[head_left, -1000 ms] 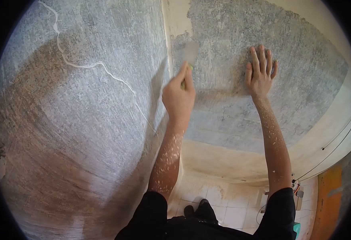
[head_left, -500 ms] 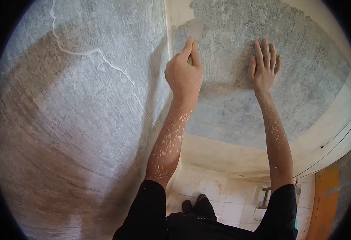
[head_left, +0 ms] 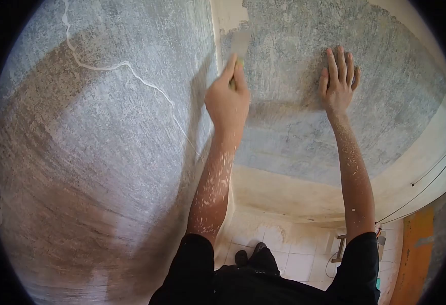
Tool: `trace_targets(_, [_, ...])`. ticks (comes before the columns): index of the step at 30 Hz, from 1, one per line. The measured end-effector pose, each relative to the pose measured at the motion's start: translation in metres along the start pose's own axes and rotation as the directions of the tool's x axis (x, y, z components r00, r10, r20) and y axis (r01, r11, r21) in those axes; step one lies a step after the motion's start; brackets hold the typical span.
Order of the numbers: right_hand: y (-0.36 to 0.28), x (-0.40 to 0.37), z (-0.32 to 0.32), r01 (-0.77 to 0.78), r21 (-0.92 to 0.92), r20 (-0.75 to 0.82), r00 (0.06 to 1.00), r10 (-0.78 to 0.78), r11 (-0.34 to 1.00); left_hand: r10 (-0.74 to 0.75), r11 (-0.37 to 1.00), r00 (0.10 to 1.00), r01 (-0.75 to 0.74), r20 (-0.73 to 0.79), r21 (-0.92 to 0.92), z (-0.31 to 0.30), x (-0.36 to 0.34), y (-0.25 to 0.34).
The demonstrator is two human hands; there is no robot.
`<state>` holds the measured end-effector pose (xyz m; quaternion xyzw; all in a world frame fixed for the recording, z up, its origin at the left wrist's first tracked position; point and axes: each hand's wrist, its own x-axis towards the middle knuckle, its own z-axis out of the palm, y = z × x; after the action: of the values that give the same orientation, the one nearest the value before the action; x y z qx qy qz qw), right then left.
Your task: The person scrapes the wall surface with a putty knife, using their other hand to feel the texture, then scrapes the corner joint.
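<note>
My left hand (head_left: 228,104) is closed around the handle of a scraper (head_left: 240,44). Its wide, flat blade points up and lies near the wall corner, beside a patch of cream paint (head_left: 230,15). My right hand (head_left: 339,84) rests with spread fingers against the scraped grey wall (head_left: 294,66) and holds nothing. Pale flakes speckle both forearms, more thickly on the left one. Most of the scraper's handle is hidden by my fingers.
A grey wall (head_left: 116,152) with a jagged white line (head_left: 146,82) rises on the left. Below are a tiled floor (head_left: 298,264), a small wooden stool (head_left: 340,249) and an orange panel (head_left: 413,254). Thin cables (head_left: 421,195) hang at the right.
My left hand and the scraper have moved down and slightly left. My right hand stays spread on the wall, with only a small shift in view.
</note>
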<state>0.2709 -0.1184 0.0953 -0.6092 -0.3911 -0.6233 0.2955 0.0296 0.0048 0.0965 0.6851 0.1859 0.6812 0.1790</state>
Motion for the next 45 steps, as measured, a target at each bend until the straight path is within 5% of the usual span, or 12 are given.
trace_targets(5, [0.002, 0.006, 0.002, 0.003, 0.003, -0.02, 1.0, -0.003, 1.0, -0.014, 1.0, 1.0, 0.015, -0.004, 0.023, 0.009, -0.004, 0.0])
trace_targets(8, [0.001, 0.004, 0.001, 0.006, 0.028, -0.013, 1.0, -0.005, 1.0, -0.184, 0.983, 0.973, 0.183, 0.138, 0.017, -0.001, 0.019, 0.035])
trace_targets(14, [-0.001, 0.002, -0.002, -0.011, 0.001, 0.02, 1.0, 0.011, 1.0, -0.135, 0.991, 0.981, 0.136, 0.14, 0.004, 0.002, -0.018, 0.002])
trace_targets(17, [0.003, 0.006, -0.001, 0.004, 0.005, 0.003, 1.0, -0.004, 1.0, -0.188, 0.982, 0.966, 0.179, 0.178, 0.067, -0.006, 0.027, 0.041])
trace_targets(24, [-0.001, 0.002, 0.0, -0.013, -0.002, 0.018, 1.0, 0.013, 1.0, -0.139, 0.99, 0.973, 0.132, 0.185, 0.051, -0.001, -0.023, -0.003])
trace_targets(30, [-0.002, 0.0, 0.0, -0.024, 0.036, 0.042, 0.999, 0.022, 0.999, 0.143, 0.989, 0.989, -0.142, -0.035, 0.029, 0.007, 0.028, 0.004])
trace_targets(33, [0.002, 0.003, -0.002, -0.016, 0.031, 0.034, 0.999, 0.015, 0.999, -0.013, 0.998, 0.997, 0.008, 0.08, 0.059, -0.002, -0.008, 0.001])
trace_targets(40, [0.0, 0.0, 0.0, -0.009, 0.043, 0.024, 1.0, 0.008, 0.999, 0.098, 0.994, 0.995, -0.097, -0.021, 0.046, 0.005, 0.036, 0.023])
trace_targets(45, [0.0, 0.002, -0.002, -0.023, 0.02, 0.045, 0.999, 0.022, 1.0, 0.007, 1.0, 0.999, -0.008, 0.047, 0.019, 0.001, 0.006, 0.006])
